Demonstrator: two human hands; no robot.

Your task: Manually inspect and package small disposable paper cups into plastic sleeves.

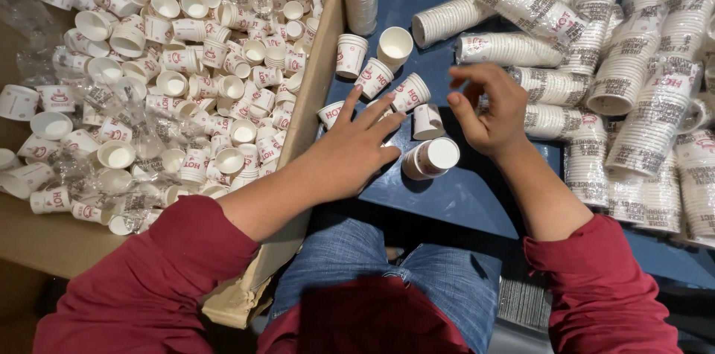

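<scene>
Left hand (356, 147) — fingers (372, 112) spread flat and wide, holding nothing; tips lie among a small cluster of loose paper cups (372, 77) on the blue bench (454, 198), just beside the cardboard box wall (316, 93). One cup peeks out from under the fingers; whether the palm presses it, cannot tell.

Right hand (488, 108) — fingers curled in a narrow pinch, thumb toward forefinger, nothing visibly between them. It hovers above the bench, apart from the cups.

Nearest to both hands: a short nested stack of cups (430, 159) lying on its side between the wrists, long axis running left-right, open mouth facing the right hand. It lies below and slightly left of the right fingers — that hand looks nearer.

Outward: the box on the left holds a heap of loose cups (186, 64) and crumpled clear wrap. Toward the bench's far right edge, sleeved cup stacks (633, 101) are piled.
</scene>
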